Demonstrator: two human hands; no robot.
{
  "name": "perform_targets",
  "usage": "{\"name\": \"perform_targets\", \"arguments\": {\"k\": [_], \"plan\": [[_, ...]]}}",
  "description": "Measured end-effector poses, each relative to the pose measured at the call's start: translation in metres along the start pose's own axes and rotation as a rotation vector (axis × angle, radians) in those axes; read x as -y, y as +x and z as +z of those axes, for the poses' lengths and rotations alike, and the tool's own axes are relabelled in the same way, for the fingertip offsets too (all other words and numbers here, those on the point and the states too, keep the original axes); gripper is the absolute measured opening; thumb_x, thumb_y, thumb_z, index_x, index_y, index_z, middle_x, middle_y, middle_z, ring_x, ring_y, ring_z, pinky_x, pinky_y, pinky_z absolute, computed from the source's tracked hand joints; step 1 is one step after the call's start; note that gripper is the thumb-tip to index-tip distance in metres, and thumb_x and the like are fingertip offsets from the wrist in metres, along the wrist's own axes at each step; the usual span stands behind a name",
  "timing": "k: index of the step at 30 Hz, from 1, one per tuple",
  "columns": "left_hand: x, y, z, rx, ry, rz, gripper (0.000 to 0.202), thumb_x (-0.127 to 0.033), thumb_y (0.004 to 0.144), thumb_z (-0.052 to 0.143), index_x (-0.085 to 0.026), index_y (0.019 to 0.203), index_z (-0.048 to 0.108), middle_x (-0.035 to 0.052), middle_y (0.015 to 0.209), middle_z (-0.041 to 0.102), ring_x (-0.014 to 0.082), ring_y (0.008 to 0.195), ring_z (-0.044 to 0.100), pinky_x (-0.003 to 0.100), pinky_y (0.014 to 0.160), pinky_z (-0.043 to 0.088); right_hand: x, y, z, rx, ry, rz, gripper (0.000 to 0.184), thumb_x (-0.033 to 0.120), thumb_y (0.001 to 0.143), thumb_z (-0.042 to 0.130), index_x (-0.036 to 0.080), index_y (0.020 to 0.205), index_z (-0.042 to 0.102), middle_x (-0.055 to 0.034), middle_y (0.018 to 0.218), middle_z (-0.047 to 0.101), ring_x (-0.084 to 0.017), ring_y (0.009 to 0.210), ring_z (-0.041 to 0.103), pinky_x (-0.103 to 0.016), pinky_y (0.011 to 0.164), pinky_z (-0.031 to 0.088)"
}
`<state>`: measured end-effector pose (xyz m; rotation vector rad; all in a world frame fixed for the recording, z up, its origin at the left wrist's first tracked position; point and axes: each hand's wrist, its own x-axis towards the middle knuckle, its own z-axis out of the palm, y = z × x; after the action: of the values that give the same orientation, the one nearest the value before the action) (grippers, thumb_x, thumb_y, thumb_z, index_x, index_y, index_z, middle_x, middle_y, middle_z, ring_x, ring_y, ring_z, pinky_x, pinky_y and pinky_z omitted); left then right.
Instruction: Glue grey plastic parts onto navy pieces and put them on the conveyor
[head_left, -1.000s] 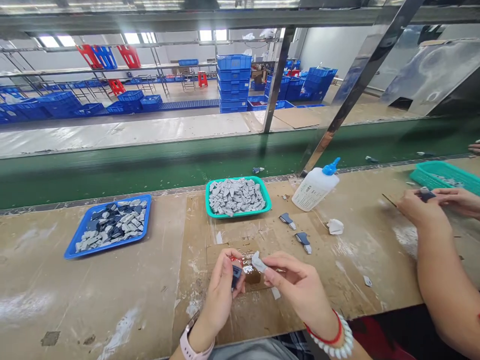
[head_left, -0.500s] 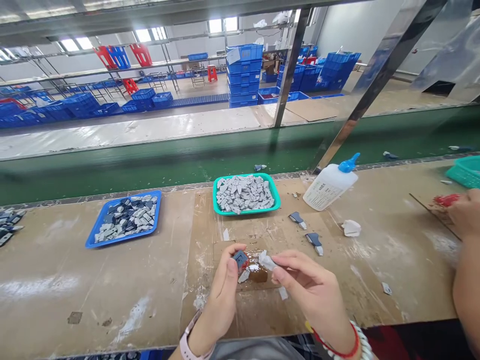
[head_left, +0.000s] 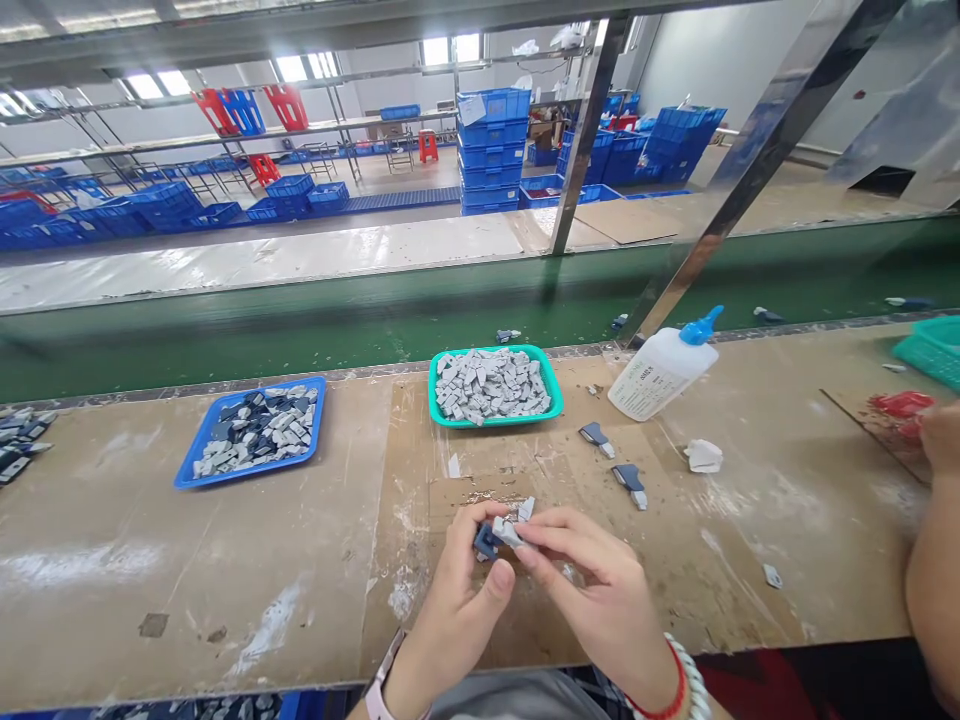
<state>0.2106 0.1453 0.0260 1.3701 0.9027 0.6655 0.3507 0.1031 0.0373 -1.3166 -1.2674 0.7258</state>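
Between the fingers of my left hand is a dark blue-grey plastic piece. My right hand pinches a light grey plastic piece by its right end. The two pieces meet or overlap in view; whether they are joined I cannot tell. Just behind the fingers, another light grey piece shows, partly hidden. Beyond my hands stands a green tray full of light grey pieces. Two assembled dark-and-grey pieces, one nearer and one farther, lie to the right.
A blue tray of mixed dark and grey pieces sits left. A white bottle with a blue nozzle stands at the back right, near a metal post. Green conveyor belt runs behind the table. Another person's hand is at far right.
My right hand has moved left, bringing the light grey piece against or over the dark piece in my left hand. Pieces on the belt have shifted left.
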Motion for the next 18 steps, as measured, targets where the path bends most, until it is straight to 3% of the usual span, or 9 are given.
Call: {"name": "perform_targets", "arguments": {"k": [3, 7, 11, 15, 18], "plan": [[0.004, 0.000, 0.006, -0.006, 0.125, 0.082, 0.026, -0.040, 0.086, 0.036, -0.034, 0.111, 0.042, 0.0030, 0.112, 0.047, 0.0214, 0.107, 0.042, 0.035, 0.095, 0.034, 0.001, -0.001, 0.006, -0.021, -0.057, -0.123, 0.023, 0.012, 0.078, 0.050, 0.025, 0.088, 0.066, -0.0061, 0.080, 0.059, -0.015, 0.072, 0.057, -0.027, 0.061, 0.051], [0.005, 0.002, 0.014, -0.105, 0.175, 0.059, 0.018, -0.034, 0.089, 0.029, -0.032, 0.099, 0.044, 0.0039, 0.096, 0.050, 0.0203, 0.094, 0.047, 0.034, 0.085, 0.038, -0.006, -0.009, 0.014, -0.040, -0.165, -0.248, 0.028, 0.007, 0.080, 0.042, 0.022, 0.085, 0.065, -0.0078, 0.078, 0.057, -0.013, 0.066, 0.054, -0.024, 0.056, 0.048], [0.012, 0.002, 0.016, -0.140, 0.235, 0.073, 0.017, -0.033, 0.089, 0.028, -0.028, 0.091, 0.044, 0.0044, 0.086, 0.051, 0.0208, 0.082, 0.049, 0.034, 0.077, 0.039, -0.016, -0.015, 0.016, 0.152, -0.300, -0.266, 0.034, 0.008, 0.083, 0.033, 0.020, 0.094, 0.062, -0.0097, 0.077, 0.055, -0.015, 0.068, 0.053, -0.025, 0.057, 0.048], [0.018, 0.003, 0.000, -0.161, 0.258, 0.079, 0.020, -0.033, 0.088, 0.028, -0.027, 0.085, 0.047, 0.0040, 0.080, 0.053, 0.0209, 0.074, 0.049, 0.033, 0.069, 0.039, -0.014, -0.008, 0.009, 0.338, -0.292, -0.254, 0.030, 0.014, 0.082, 0.039, 0.022, 0.104, 0.059, -0.0087, 0.090, 0.055, -0.016, 0.078, 0.056, -0.027, 0.069, 0.051], [0.006, 0.010, -0.018, -0.257, 0.327, 0.126, 0.020, -0.035, 0.087, 0.030, -0.027, 0.080, 0.047, 0.0027, 0.072, 0.050, 0.0207, 0.066, 0.045, 0.031, 0.060, 0.036, -0.007, -0.004, -0.005, 0.273, -0.181, -0.211, 0.026, 0.018, 0.081, 0.045, 0.027, 0.100, 0.060, -0.0056, 0.091, 0.057, -0.015, 0.078, 0.057, -0.027, 0.071, 0.051]]}}
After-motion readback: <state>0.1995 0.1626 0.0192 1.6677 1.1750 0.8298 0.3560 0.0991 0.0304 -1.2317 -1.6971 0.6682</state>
